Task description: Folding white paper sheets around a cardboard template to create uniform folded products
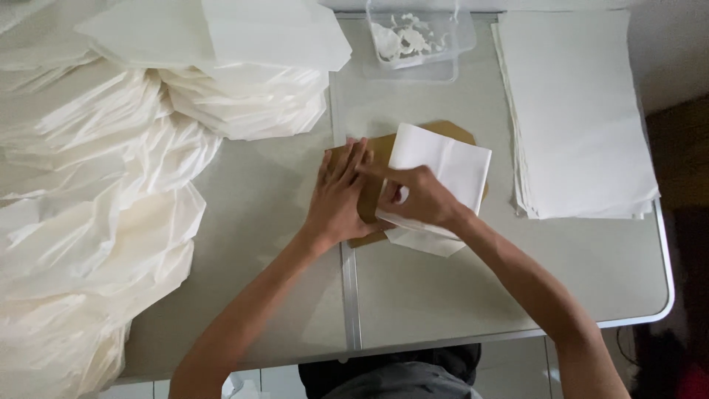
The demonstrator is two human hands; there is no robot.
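A brown cardboard template (pixel 450 131) lies in the middle of the grey table (pixel 591 266). A white folded paper sheet (pixel 443 162) covers its right part. My left hand (pixel 338 193) lies flat, fingers spread, on the template's left part. My right hand (pixel 417 193) presses down on the paper's left fold, its index finger stretched left along the crease toward my left fingers. A corner of the paper sticks out below my right wrist.
A tall stack of flat white sheets (pixel 576 111) sits at the right. Heaps of folded white paper pieces (pixel 111 185) fill the left side and back left. A clear plastic tub (pixel 417 41) holding white paste stands at the back.
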